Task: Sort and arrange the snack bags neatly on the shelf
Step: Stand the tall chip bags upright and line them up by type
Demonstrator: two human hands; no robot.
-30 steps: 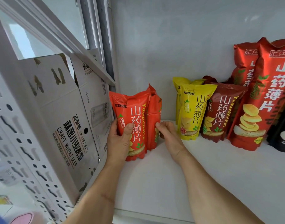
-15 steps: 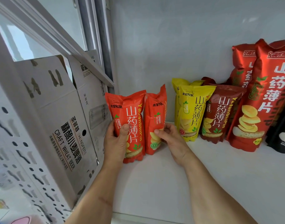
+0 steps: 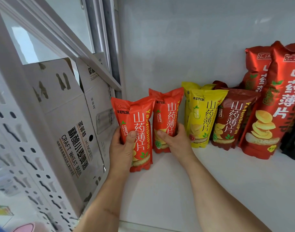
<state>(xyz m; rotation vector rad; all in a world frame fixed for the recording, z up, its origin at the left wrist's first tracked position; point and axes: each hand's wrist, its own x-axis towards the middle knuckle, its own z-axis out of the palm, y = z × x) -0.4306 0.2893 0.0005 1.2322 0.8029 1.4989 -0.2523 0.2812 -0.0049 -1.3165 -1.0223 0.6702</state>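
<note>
Two orange yam-crisp bags being lined up on the shelf

The rear orange bag [image 3: 166, 119], gripped by the right hand [image 3: 174, 141], has been turned label-forward beside the front orange bag [image 3: 135, 131] clasped by the left hand [image 3: 122, 148], on the white shelf [image 3: 210, 190] left of the yellow bag [image 3: 202, 118]; the row is nearly even.

The head view looks forward and down, close onto the white shelf [image 3: 227, 190].

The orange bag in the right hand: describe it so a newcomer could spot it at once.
Start at the white shelf and its row of snack bags. The orange bag stands just left of the yellow bag, gripped by the right hand. Its orange twin, in the left hand, sits nearer the camera.
</note>
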